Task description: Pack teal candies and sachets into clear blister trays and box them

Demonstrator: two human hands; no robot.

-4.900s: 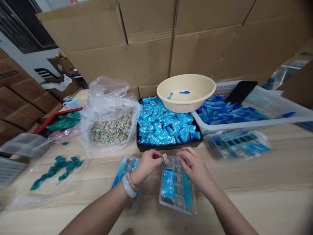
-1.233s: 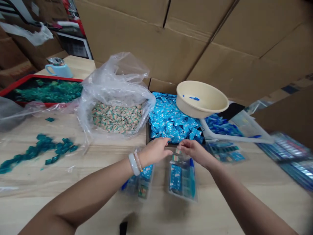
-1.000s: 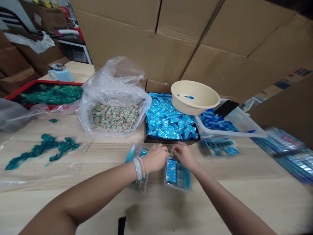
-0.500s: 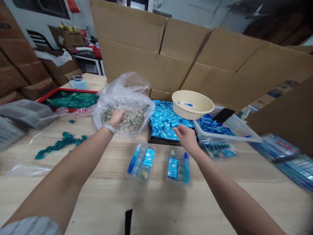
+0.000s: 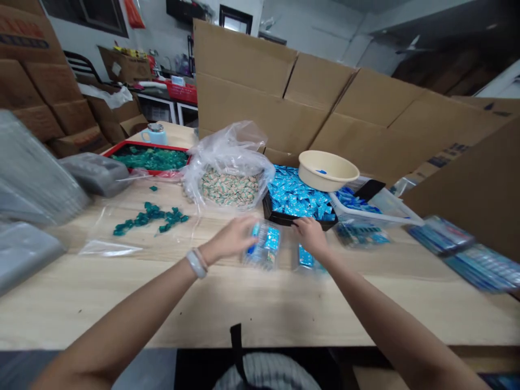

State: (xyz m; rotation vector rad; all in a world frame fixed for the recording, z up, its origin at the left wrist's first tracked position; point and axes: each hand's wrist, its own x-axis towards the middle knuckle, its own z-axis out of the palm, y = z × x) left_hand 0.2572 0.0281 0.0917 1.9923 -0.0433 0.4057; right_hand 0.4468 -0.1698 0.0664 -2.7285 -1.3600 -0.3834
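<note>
My left hand [image 5: 229, 239] reaches to the edge of a clear pack [image 5: 266, 246] with blue items that lies on the wooden table [image 5: 260, 303]; its fingers are smeared by motion. My right hand [image 5: 311, 235] is curled, knuckles up, over a second clear pack [image 5: 305, 259], and what it holds is hidden. Just behind the packs are a clear plastic bag of beige packets [image 5: 229, 187] and a black tray [image 5: 280, 216] full of blue packets [image 5: 296, 196].
A cream basin [image 5: 328, 170] rests over a white basket [image 5: 390, 208] of blue pens. Filled packs [image 5: 467, 252] lie at the right. At the left are loose green packets [image 5: 150, 216], a red tray [image 5: 142, 145], a mug [image 5: 154, 132] and blurred clear trays [image 5: 28, 179]. Cardboard boxes [image 5: 284, 108] wall the back.
Half a second ago my left hand was in the beige-packet bag and my right hand in the blue packets; both have come back to the two packs. The view has tilted up.
</note>
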